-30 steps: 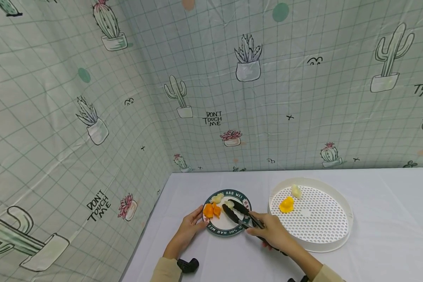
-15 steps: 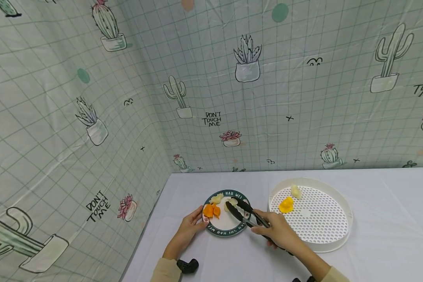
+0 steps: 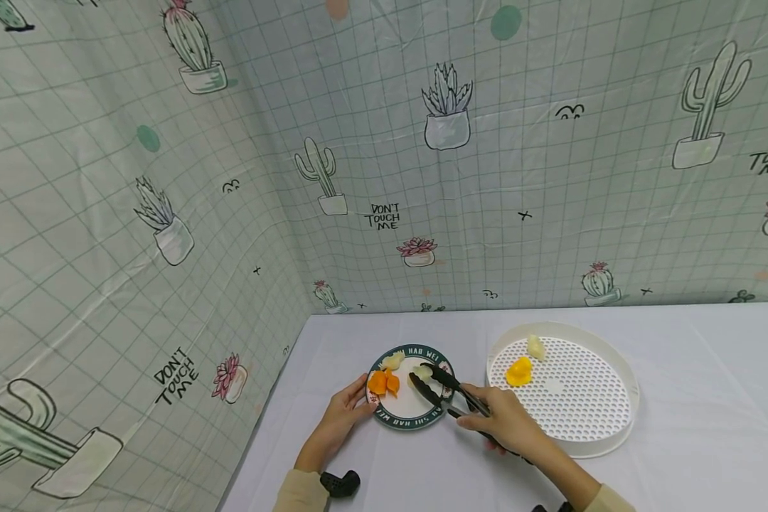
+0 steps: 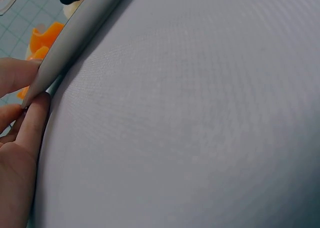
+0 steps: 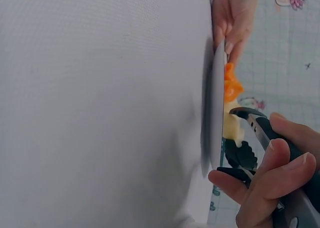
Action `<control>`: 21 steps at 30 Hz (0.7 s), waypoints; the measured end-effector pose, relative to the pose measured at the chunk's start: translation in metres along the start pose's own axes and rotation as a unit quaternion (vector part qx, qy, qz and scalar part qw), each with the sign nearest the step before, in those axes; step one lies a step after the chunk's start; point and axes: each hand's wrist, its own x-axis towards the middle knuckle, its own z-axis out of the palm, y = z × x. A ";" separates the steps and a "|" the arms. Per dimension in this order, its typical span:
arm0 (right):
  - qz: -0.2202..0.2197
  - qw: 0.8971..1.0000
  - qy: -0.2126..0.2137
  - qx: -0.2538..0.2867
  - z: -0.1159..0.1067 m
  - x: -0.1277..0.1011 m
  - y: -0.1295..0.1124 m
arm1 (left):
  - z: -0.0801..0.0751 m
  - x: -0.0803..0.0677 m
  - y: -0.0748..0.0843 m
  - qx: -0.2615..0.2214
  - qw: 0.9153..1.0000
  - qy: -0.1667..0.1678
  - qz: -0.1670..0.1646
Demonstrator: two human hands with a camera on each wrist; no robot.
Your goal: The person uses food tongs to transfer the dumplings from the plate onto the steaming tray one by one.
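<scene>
Tongs [image 3: 444,390] sit in my right hand [image 3: 502,421], fingers curled round the handles; black tips are slightly apart, bracketing a pale food piece [image 3: 420,371] on the plate [image 3: 416,421]. Can't tell if the tips are actually squeezing it or just touching. The right wrist view shows the same: fingers [image 5: 272,175] wrapped on the handles, tong heads just above the plate edge, pale piece between them.

My left hand [image 3: 342,414] pinches the plate's left rim, thumb on top and fingers underneath; the left wrist view confirms fingertips [image 4: 35,113] on the rim [image 4: 75,33].

Orange pieces [image 3: 384,382] lie on the plate's left side, just beside my left thumb. Another pale piece [image 3: 393,360] rests at the far rim.

White perforated tray [image 3: 621,427] sits to the right of the plate, near but apart, holding a yellow piece [image 3: 520,371] and a pale piece [image 3: 536,347]. All of it is on a white tablecloth [image 3: 697,384].
</scene>
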 end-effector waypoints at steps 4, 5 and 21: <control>-0.002 1.000 0.002 -0.010 0.002 0.001 -0.001 | 0.001 -0.001 0.002 0.012 1.000 0.005 -0.006; -0.002 1.000 0.005 -0.015 0.002 0.001 -0.001 | 0.001 -0.001 0.002 0.013 1.000 0.006 -0.007; 0.004 1.000 -0.002 -0.027 0.008 -0.001 -0.002 | 0.000 0.000 -0.002 -0.004 1.000 0.001 -0.001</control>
